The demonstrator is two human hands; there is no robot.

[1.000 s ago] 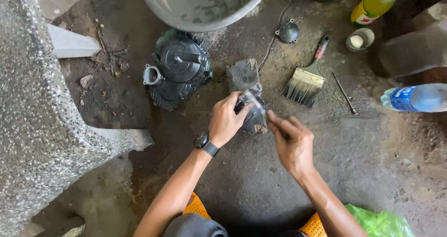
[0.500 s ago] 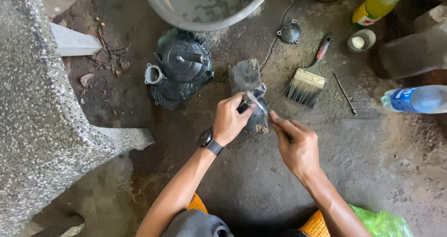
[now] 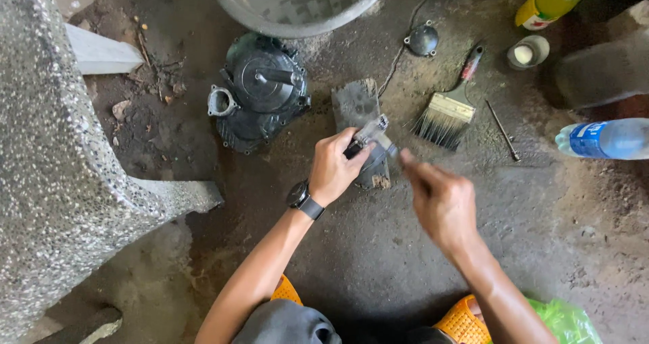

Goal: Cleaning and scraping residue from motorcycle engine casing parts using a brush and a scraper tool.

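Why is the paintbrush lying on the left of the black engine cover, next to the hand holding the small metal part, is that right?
Not quite. In the head view the paintbrush lies on the floor to the right of the black engine cover, not left. The rest holds: the left hand grips the small metal part beside it, and the right hand is close by.

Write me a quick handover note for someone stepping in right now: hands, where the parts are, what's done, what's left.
Left hand: grips a small grey metal part over the wood block.
Right hand: blurred, fingertip beside the part; grip unclear.
Nearby: black engine cover to the left, paintbrush to the right, basin above.
Done: part is picked up.
Left: cannot tell how clean it is; brush lies untouched.
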